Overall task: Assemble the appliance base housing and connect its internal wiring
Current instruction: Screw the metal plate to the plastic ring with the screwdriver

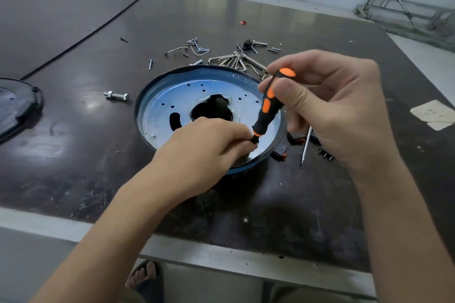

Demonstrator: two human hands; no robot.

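A round metal base housing [172, 96] with a blue film and a dark central opening lies on the dark table. My right hand [327, 106] grips the black and orange handle of a screwdriver [268, 103], which stands tilted over the housing's near right rim. My left hand [206, 147] rests on the housing's near edge, and its fingertips pinch the screwdriver's lower end where the tip meets the plate. The tip itself and any screw under it are hidden by my fingers.
Loose screws, clips and hex keys [234, 59] lie scattered behind the housing. A bolt with a nut [117, 95] sits to its left. A black cover [17, 108] lies at the far left. A metal rod [306, 145] and small red and black parts [283, 151] lie right of the housing.
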